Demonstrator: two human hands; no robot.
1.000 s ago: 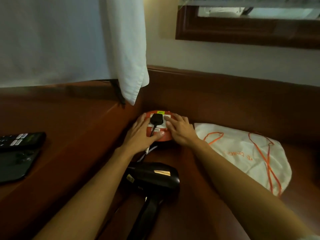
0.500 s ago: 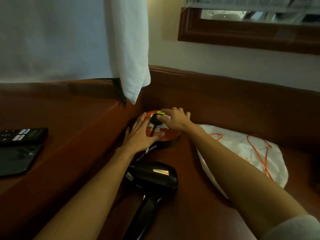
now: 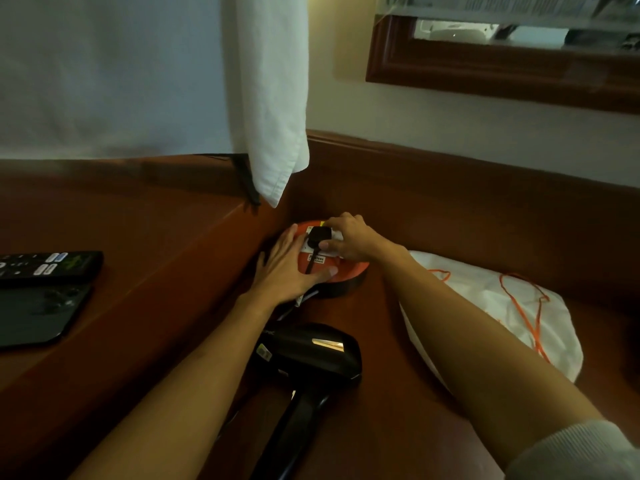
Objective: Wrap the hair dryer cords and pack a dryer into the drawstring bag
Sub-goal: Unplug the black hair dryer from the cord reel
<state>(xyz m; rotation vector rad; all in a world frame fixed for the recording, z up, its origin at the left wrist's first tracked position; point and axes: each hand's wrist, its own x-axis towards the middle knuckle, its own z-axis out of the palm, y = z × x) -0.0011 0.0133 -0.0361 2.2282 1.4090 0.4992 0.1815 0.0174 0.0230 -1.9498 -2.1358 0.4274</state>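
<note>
A black hair dryer (image 3: 311,355) lies on the lower wooden surface, handle towards me. Its black plug (image 3: 317,237) sits in a socket on a round red extension reel (image 3: 346,271) in the corner, and the cord runs down over the reel's face. My left hand (image 3: 287,268) lies flat on the reel's left side, fingers straight. My right hand (image 3: 349,239) reaches over the reel and pinches the plug between thumb and fingers. A white drawstring bag (image 3: 491,306) with orange cords lies flat to the right, partly behind my right forearm.
A raised wooden ledge (image 3: 138,244) on the left carries a black remote (image 3: 48,268) and a dark phone (image 3: 38,317). A white towel (image 3: 273,98) hangs above the corner. A dark-framed mirror (image 3: 502,67) is on the wall at upper right.
My right hand moved from lying beside the plug to over the reel's top and closed its fingers on the plug. My left hand stayed flat on the reel.
</note>
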